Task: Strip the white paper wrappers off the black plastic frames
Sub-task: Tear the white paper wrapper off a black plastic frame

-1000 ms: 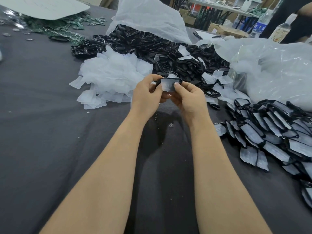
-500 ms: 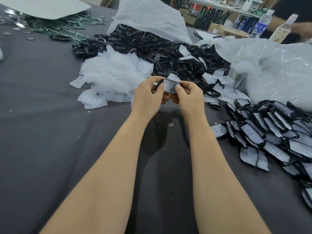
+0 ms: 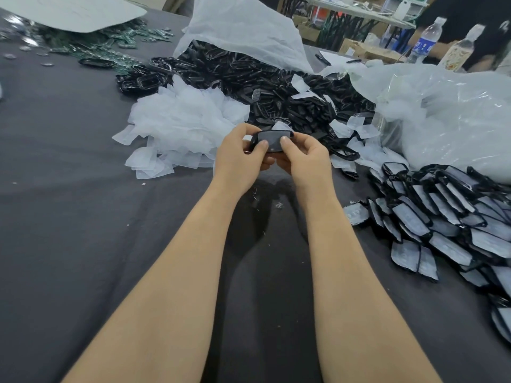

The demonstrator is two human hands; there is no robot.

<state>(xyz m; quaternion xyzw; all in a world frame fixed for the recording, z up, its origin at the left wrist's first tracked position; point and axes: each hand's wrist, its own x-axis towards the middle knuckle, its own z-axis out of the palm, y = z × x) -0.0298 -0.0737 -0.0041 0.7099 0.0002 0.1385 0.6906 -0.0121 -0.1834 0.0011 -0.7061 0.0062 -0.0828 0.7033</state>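
Vs 1 s ago: the pale paper that covered the face of the small black plastic frame (image 3: 272, 140) no longer shows across it; the window now looks dark grey, w/ a scrap of white paper wrapper (image 3: 279, 125) sticking up behind the top edge. Hands are at approx. the same spot, above the dark grey cloth-covered table (image 3: 69, 175), mid-view. Left hand (image 3: 237, 154) pinches the frame's left end, thumb on the front; right hand (image 3: 307, 158) pinches the right end, thumb also on the front, other fingers curled behind. To the left & beyond the hands lies a heap of loose white paper wrappers (image 3: 185, 120); behind it, a big pile of bare black frames (image 3: 276, 87) spilling from a white sack (image 3: 243, 29). Right side: a stack of frames w/ paper on (image 3: 442, 217), beside a crumpled clear plastic bag (image 3: 456, 114).
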